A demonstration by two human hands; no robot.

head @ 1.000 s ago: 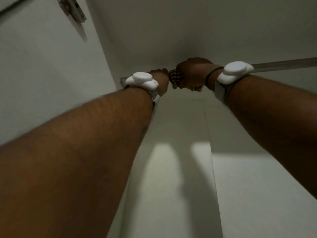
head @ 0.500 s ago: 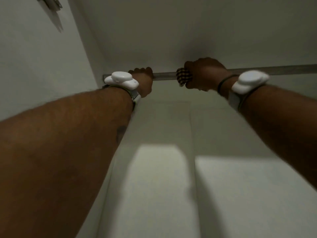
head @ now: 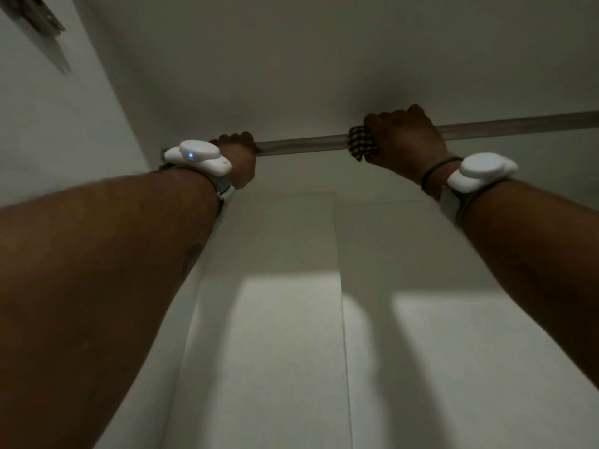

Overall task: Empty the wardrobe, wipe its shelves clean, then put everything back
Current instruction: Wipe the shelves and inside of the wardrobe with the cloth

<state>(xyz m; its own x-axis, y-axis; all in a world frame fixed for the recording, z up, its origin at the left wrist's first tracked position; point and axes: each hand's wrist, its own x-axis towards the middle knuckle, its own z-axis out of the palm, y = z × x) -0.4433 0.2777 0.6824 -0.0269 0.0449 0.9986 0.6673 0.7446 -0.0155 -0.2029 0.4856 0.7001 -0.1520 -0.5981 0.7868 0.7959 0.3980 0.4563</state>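
The inside of a white wardrobe (head: 291, 59) was viewed from below, with both bare arms raised toward its top. A metal rail (head: 301, 146) was seen running across the upper part, from the left side wall (head: 81, 124) out past the right edge of the view. The left hand (head: 238, 157) was curled around the rail close to its left end, fingers wrapped over the top. The right hand (head: 403, 140) was closed around a checked cloth (head: 359, 142), dark and yellowish, which was bunched against the rail and stuck out on the hand's left side. The two hands were held well apart, with bare rail between them. Whether the cloth was wrapped fully round the rail could not be told. A white left wrist device (head: 197, 157) with a small blue light was strapped on, and a white right wrist device (head: 483, 173) was worn beside a thin dark band (head: 434, 168). A blurred metal hinge (head: 42, 17) was seen at the top left corner. Light patches and arm shadows were cast on the pale back panel (head: 291, 319) below the rail.
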